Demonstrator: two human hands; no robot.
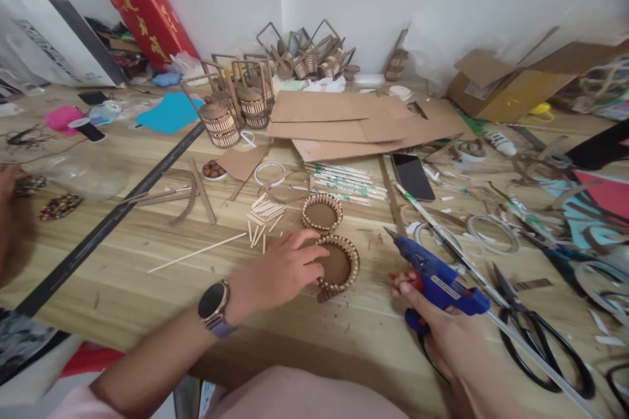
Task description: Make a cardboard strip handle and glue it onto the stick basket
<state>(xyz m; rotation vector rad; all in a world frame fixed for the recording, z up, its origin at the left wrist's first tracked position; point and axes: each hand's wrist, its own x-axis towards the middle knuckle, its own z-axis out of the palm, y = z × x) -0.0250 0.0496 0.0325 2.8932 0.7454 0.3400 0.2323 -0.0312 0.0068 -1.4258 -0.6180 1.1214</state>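
Head view, labelled glue gun (435,275), gold characters (142,27)

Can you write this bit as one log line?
left hand: at nearer round basket | right hand: holding blue glue gun | tip: off basket | loose sticks: beyond left hand

Red bag (141,0), white box (61,39) lettered (illegibly blurred).

Counter (118,294), viewed from beside it: smooth pale wood with a faint sheen. Glue gun (439,278): smooth blue plastic. Round baskets (354,265): ribbed, rough-looking wooden walls, matt brown bases. Sticks (268,209): bare matt wood. Cardboard sheets (334,118): matt brown paper. Scissors (525,319): dark metal blades, smooth black handles. Phone (413,177): glossy black face. Red bag (140,3): shiny, paper or plastic unclear.
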